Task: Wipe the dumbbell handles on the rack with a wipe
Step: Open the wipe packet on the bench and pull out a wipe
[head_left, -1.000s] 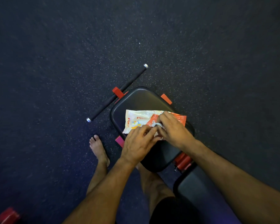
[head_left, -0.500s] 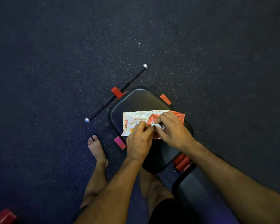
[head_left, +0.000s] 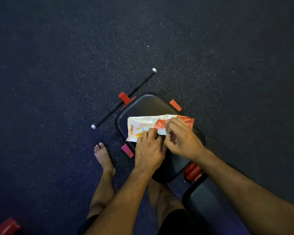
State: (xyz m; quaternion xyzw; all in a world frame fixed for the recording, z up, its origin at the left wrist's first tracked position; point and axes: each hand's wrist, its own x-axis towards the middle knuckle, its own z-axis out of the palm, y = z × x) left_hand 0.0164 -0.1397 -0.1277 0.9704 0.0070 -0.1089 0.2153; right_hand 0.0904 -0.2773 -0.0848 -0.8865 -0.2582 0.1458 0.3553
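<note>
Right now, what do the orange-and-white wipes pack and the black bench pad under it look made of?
Orange-and-white wipes pack: thin plastic film, glossy; it crinkles and glints. Black bench pad: probably vinyl or leatherette over padding; smooth, soft sheen, rounded edges.

black padded bench seat [head_left: 148, 106] | baby wipes pack [head_left: 143, 123] lying flat on it | bench on speckled rubber floor [head_left: 58, 65]

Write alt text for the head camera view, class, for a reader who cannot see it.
Two bare hands work at a baby-wipes pack lying on a black padded bench seat: the left hand holds the pack while the right hand pinches a white wipe at its opening. A black bar crosses the bench's far end over dark speckled flooring.
</note>
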